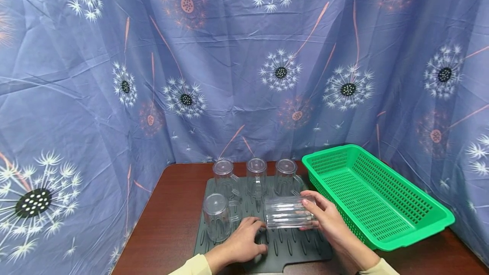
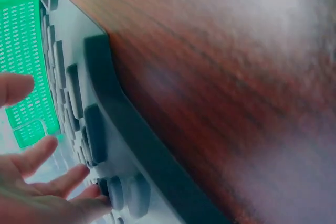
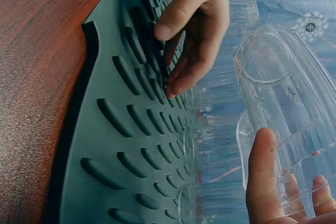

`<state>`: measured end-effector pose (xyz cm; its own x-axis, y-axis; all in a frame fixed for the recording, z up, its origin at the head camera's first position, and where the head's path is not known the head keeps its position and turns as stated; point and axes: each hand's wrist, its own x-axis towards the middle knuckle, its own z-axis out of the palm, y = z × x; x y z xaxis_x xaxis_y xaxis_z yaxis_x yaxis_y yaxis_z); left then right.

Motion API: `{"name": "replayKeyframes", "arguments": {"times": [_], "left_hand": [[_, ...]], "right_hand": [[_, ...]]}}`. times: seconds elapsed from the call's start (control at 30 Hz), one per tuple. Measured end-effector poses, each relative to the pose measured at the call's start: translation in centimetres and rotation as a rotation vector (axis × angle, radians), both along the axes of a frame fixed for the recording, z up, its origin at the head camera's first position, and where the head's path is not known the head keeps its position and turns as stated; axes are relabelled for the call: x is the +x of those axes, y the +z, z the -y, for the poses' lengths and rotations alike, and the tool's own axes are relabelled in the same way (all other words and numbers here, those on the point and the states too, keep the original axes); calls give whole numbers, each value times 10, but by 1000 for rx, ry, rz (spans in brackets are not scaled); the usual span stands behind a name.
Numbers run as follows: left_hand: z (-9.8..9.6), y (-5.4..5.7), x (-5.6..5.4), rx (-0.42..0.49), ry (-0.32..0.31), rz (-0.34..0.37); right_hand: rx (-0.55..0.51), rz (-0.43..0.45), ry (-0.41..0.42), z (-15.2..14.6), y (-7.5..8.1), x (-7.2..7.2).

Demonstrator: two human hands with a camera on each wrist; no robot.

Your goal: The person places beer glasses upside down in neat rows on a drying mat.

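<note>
My right hand [image 1: 324, 215] grips a clear ribbed mug [image 1: 286, 213] that lies sideways above the dark drying mat [image 1: 288, 249]; its thumb is on the near side in the right wrist view, where the mug [image 3: 283, 87] tilts. Beside it, my left hand [image 1: 246, 239] is low over the mat, thumb and fingers apart and loosely bent, with nothing between them. Just left of this hand a clear mug [image 1: 217, 217] stands upside down, its handle to the right. Three more upside-down mugs form a back row: left [image 1: 225, 179], middle [image 1: 256, 177] and right [image 1: 285, 177].
A green perforated basket [image 1: 382, 198] stands to the right of the mat on the brown wooden table [image 1: 164, 224]. Blue curtain [image 1: 229, 75] with dandelion prints hangs behind and at both sides. The mat has raised oval ridges and a notched front edge.
</note>
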<state>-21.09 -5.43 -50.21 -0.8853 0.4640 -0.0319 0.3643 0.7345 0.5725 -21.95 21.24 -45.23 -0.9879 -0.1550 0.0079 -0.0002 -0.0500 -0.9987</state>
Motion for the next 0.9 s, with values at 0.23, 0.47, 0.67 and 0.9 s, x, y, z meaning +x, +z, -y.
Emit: {"name": "replayKeyframes", "arguments": {"times": [0.23, 0.47, 0.67, 0.9], "left_hand": [[-4, 3, 0, 149, 99, -20], [-9, 10, 2, 282, 132, -34], [-10, 14, 3, 475, 104, 58], [-14, 18, 4, 645, 74, 203]], "right_hand": [[1, 65, -31, -1, -5, -3], [10, 81, -33, -3, -9, -5], [30, 85, -34, -3, -12, -5], [57, 123, -17, -1, -16, -4]]}}
